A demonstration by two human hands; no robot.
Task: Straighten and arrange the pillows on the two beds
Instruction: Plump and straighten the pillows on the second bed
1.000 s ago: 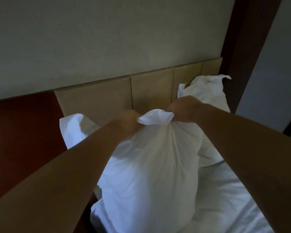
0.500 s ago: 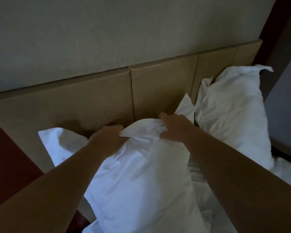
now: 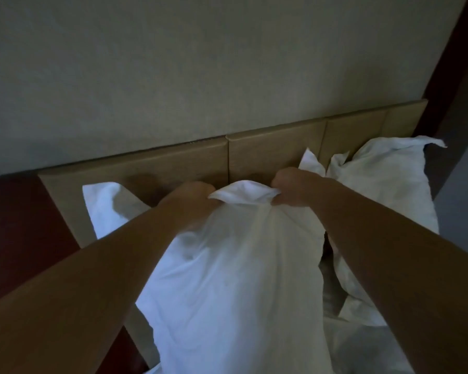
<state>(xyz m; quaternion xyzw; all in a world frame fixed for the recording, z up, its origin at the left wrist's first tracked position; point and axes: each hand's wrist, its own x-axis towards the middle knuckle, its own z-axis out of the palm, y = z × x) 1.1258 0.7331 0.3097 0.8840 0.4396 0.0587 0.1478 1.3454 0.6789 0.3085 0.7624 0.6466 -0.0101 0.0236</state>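
A white pillow (image 3: 227, 287) stands upright in front of me, its top edge bunched. My left hand (image 3: 189, 201) and my right hand (image 3: 295, 188) both grip that top edge, close together, knuckles toward the headboard. A second white pillow (image 3: 384, 190) leans against the headboard at the right, crumpled at its top corner. The held pillow's left corner (image 3: 106, 203) sticks out behind my left forearm.
A tan padded headboard (image 3: 152, 168) runs along the pale wall (image 3: 200, 63). Dark red-brown panels lie at the far left (image 3: 16, 225) and the upper right (image 3: 454, 63). White bed sheet (image 3: 362, 346) shows at the lower right.
The view has pulled back and turned left. My hands have lifted the pillow's top edge and drawn it tighter between them; the right-hand pillow sits farther right in view.
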